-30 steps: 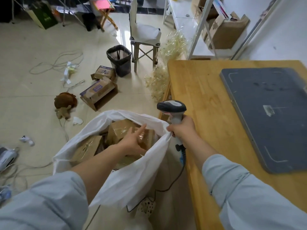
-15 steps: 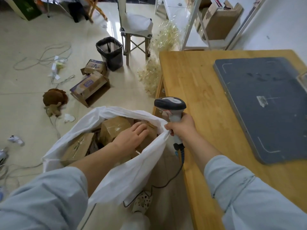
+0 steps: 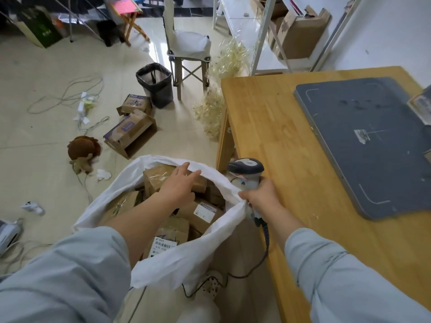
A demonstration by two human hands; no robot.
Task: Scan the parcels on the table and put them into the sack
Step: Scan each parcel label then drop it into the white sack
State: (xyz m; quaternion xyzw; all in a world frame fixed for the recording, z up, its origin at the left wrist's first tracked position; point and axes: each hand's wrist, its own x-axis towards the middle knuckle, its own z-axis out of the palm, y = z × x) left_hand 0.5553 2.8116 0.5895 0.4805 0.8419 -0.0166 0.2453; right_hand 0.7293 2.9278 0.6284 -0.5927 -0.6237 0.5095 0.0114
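- Fingers (image 3: pixel 183 169) of the left hand (image 3: pixel 179 187) lay nearly straight and spread over a taped parcel (image 3: pixel 156 176) at the top of the sack (image 3: pixel 163 264). They curled round nothing, and I could not tell whether they pressed the parcel or only hovered above it.
- That white sack stood on the floor just beside the table's left edge. Its mouth was open and it was well filled with brown parcels, a labelled parcel (image 3: pixel 203 212) among them.
- The right hand (image 3: pixel 261 194) gripped the handle of the scanner (image 3: pixel 246 167). The same fingers pinched the sack's rim, holding the mouth open near the table's front left corner.
- Most of the work looked done, judging by the full sack.
- At the table's right edge the corner of what looked like one more parcel (image 3: pixel 422 106) showed, cut off by the frame. That one at least seemed left to scan and bag.
- The table (image 3: pixel 268 127) was pale wood, with a grey mat (image 3: pixel 363 141) lying across its right half.
- Loose cables (image 3: pixel 65 94) trailed over the tiled floor at the far left, with a brown plush toy (image 3: pixel 82 150) nearby.
- Torn cardboard boxes (image 3: pixel 130 134) lay further right, then a lined bin (image 3: pixel 155 83) and a folding chair (image 3: pixel 186 47).
- Crinkled clear wrapping (image 3: pixel 217 89) was heaped against the table's far left corner.
- A white shelf with cartons (image 3: pixel 300 31) stood beyond the table's far edge.
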